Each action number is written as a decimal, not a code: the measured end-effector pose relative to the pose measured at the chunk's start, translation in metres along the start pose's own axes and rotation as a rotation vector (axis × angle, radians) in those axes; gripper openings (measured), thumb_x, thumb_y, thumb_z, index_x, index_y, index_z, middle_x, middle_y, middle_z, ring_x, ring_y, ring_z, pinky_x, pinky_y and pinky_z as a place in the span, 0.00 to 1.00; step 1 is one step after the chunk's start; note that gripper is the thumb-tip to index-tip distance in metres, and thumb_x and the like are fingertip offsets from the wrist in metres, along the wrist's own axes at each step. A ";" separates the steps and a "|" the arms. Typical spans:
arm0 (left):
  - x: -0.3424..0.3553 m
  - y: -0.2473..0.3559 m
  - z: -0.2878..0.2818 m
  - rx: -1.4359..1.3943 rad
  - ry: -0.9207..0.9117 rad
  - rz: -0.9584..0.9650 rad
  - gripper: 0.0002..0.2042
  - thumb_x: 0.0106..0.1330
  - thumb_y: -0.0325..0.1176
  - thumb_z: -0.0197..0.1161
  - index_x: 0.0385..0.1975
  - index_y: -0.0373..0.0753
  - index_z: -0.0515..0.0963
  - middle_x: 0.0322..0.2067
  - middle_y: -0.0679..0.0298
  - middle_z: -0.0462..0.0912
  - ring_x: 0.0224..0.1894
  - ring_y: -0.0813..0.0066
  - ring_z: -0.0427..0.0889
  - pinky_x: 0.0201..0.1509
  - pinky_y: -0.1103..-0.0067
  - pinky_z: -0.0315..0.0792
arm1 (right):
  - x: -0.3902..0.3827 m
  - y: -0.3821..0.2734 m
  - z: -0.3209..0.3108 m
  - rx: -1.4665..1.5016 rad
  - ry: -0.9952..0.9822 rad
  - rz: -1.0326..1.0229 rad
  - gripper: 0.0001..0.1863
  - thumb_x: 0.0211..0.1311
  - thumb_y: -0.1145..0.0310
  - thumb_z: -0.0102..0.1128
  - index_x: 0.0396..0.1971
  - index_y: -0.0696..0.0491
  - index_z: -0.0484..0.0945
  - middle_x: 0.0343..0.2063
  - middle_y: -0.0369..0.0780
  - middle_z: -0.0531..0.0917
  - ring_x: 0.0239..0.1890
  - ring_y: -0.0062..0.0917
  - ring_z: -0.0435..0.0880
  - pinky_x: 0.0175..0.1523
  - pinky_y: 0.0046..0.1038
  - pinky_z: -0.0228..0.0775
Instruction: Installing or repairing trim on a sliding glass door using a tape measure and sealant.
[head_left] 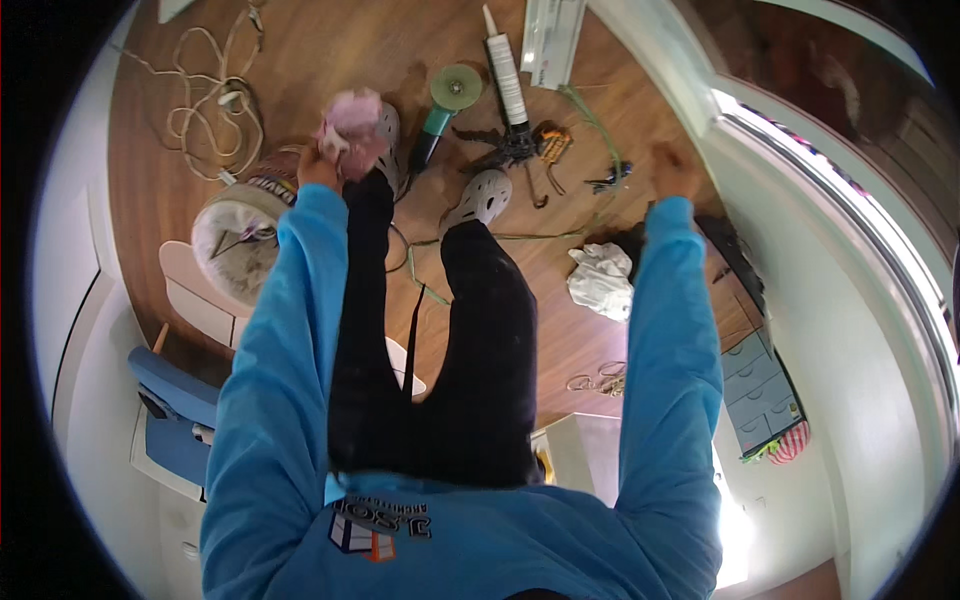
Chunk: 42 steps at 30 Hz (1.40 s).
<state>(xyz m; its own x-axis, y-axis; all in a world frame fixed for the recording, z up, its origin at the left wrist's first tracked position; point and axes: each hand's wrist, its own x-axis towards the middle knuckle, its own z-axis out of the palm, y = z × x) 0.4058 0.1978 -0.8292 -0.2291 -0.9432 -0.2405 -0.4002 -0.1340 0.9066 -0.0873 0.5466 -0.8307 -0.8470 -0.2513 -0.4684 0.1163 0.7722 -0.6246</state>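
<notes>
My left hand (318, 168) is closed on a crumpled pink cloth (354, 128), held up above my left shoe. My right hand (676, 172) is stretched out at the right, near the window side. Motion smears its fingers, and nothing can be made out in it. Between the two lies a green angle grinder (437, 120) with a round pale-green disc. Beside the grinder is a sealant tube (507, 82) with a long nozzle, its lower end by a dark tool. A small orange object (553, 146) sits next to that tool.
A round white bucket (212, 245) stands left of my legs. Pale cord (215, 115) lies looped at the far left. A green cable (560, 236) crosses the wooden floor past my white clogs (486, 196). A white cloth (602, 280) lies at the right. Blue drawers (760, 385) stand beyond.
</notes>
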 end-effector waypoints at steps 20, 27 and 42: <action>0.031 -0.090 0.228 0.419 0.156 -0.197 0.16 0.60 0.25 0.55 0.49 0.36 0.74 0.49 0.54 0.76 0.46 0.66 0.78 0.50 0.74 0.71 | 0.093 0.068 0.265 -0.343 0.223 -0.037 0.27 0.48 0.71 0.65 0.51 0.56 0.71 0.42 0.53 0.78 0.45 0.46 0.78 0.49 0.41 0.70; 0.008 -0.001 0.307 0.164 -0.546 -0.055 0.14 0.65 0.32 0.57 0.50 0.39 0.73 0.43 0.57 0.80 0.44 0.68 0.80 0.48 0.76 0.73 | 0.071 0.075 0.228 0.102 0.198 -0.026 0.15 0.49 0.71 0.67 0.38 0.57 0.78 0.30 0.46 0.82 0.33 0.38 0.82 0.39 0.36 0.74; -0.043 -0.027 0.430 0.734 -0.620 -0.011 0.26 0.51 0.52 0.66 0.37 0.32 0.78 0.33 0.46 0.83 0.39 0.46 0.81 0.46 0.61 0.74 | -0.059 0.086 0.185 0.816 -0.164 0.206 0.20 0.57 0.77 0.60 0.51 0.60 0.74 0.38 0.40 0.82 0.37 0.29 0.83 0.40 0.28 0.77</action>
<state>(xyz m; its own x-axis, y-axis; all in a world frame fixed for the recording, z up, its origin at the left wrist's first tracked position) 0.0452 0.3729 -0.9918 -0.5663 -0.5865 -0.5790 -0.8127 0.2806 0.5107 0.0681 0.5204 -0.9726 -0.6893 -0.2822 -0.6673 0.6499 0.1662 -0.7416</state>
